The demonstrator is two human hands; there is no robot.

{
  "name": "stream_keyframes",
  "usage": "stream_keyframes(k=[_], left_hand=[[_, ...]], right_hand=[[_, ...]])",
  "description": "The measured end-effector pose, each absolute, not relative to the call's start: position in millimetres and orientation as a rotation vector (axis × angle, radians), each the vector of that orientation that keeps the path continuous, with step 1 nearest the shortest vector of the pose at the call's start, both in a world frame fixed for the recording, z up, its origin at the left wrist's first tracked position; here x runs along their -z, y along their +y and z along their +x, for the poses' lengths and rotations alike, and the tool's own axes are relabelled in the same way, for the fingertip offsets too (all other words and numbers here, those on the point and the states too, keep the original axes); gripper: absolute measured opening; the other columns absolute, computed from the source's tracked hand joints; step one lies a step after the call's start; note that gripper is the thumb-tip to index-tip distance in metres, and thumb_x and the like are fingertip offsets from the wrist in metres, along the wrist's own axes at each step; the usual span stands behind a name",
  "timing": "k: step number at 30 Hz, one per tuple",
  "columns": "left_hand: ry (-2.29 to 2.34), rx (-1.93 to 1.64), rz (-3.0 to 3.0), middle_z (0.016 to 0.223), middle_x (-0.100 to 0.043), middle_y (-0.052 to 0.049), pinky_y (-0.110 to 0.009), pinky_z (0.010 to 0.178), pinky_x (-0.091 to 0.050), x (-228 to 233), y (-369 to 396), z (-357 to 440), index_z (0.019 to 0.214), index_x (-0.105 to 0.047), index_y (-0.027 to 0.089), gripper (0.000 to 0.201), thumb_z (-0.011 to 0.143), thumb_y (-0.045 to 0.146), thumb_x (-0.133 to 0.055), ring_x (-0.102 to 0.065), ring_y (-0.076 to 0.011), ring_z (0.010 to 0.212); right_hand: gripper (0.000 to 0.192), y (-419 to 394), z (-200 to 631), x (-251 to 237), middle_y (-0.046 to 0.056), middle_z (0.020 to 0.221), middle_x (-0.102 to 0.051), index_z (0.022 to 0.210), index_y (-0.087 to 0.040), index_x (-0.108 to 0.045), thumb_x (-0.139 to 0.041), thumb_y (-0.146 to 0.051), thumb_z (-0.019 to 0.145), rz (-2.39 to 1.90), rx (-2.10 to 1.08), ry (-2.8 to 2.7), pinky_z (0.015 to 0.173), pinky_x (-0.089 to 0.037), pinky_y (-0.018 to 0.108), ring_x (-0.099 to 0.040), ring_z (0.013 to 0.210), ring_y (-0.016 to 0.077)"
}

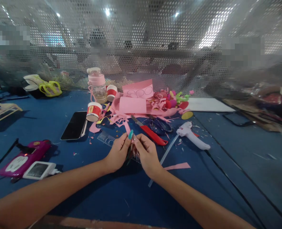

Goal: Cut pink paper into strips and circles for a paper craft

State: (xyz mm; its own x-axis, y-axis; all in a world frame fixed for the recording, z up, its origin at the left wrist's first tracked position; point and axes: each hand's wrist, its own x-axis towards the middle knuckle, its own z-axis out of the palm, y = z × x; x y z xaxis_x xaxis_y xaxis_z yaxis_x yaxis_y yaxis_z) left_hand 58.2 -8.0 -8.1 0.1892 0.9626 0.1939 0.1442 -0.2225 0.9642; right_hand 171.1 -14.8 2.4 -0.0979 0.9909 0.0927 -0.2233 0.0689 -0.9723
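Observation:
My left hand (118, 152) and my right hand (147, 155) meet at the middle of the blue table (102, 197), fingertips together, pinching a small piece of pink paper (132, 149) between them. A pink paper strip (126, 126) runs up from the fingers toward a heap of pink paper scraps (133, 105). Just beyond my right hand lies a red utility knife (151, 133). A clear ruler (105, 138) lies under my left fingers.
A white glue gun (193, 136) and dark scissors (160, 124) lie to the right. A black phone (74, 125), two red-and-white paper cups (94, 111), a pink bottle (97, 84) and a pink device (24, 158) sit left. A perforated metal screen (141, 47) backs the table.

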Motion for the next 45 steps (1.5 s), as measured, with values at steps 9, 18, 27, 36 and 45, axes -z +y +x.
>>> stream_keyframes(k=[9, 18, 27, 36, 45], left_hand=[[0.945, -1.166, 1.412, 0.053, -0.04, 0.007, -0.019, 0.043, -0.032, 10.2, -9.8, 60.8, 0.072, -0.043, 0.018, 0.032, 0.088, 0.045, -0.039, -0.036, -0.0064, 0.044], [1.157, -1.259, 1.384, 0.046, -0.038, 0.007, -0.018, 0.037, -0.026, 6.5, 16.3, 41.3, 0.066, -0.044, 0.018, 0.034, 0.084, 0.047, -0.046, -0.032, -0.0048, 0.038], [1.148, -1.117, 1.559, 0.048, -0.036, 0.007, -0.018, 0.039, -0.026, 8.9, 9.8, 46.4, 0.065, -0.043, 0.018, 0.032, 0.087, 0.042, -0.041, -0.032, -0.0057, 0.041], [1.048, -0.969, 1.643, 0.049, -0.037, 0.006, -0.02, 0.042, -0.025, 10.9, 13.9, 43.2, 0.062, -0.043, 0.018, 0.035, 0.085, 0.044, -0.041, -0.031, -0.0072, 0.044], [0.951, -0.898, 1.633, 0.049, -0.041, 0.005, -0.019, 0.041, -0.025, 9.0, 14.0, 44.0, 0.063, -0.045, 0.017, 0.037, 0.086, 0.046, -0.04, -0.032, -0.0067, 0.043]], right_hand=[[0.032, -2.1, 175.5, 1.8, -0.009, 0.043, -0.038, 0.059, -0.02, -0.043, -0.057, -0.044, 0.077, -0.953, -1.333, -1.075, 0.035, -0.021, 0.019, -0.029, 0.035, 0.005], [0.036, 25.4, 224.8, -10.6, -0.001, 0.049, -0.056, 0.058, -0.019, -0.052, -0.046, -0.04, 0.087, -1.243, -0.735, -1.621, 0.044, -0.039, 0.024, -0.048, 0.039, 0.0104], [0.022, 19.0, 212.3, -4.0, 0.004, 0.078, -0.063, 0.081, -0.019, -0.055, -0.042, -0.036, 0.089, -1.12, -0.868, -1.604, 0.061, -0.046, 0.028, -0.058, 0.068, 0.0151], [0.02, 7.4, 206.4, -9.5, 0.0, 0.067, -0.06, 0.078, -0.018, -0.057, -0.047, -0.035, 0.081, -0.883, -1.658, -1.575, 0.053, -0.041, 0.023, -0.054, 0.058, 0.0118], [0.02, 9.1, 209.6, -10.1, 0.0, 0.063, -0.061, 0.078, -0.015, -0.056, -0.049, -0.033, 0.079, -0.868, -1.712, -1.598, 0.047, -0.038, 0.02, -0.051, 0.049, 0.0079]])
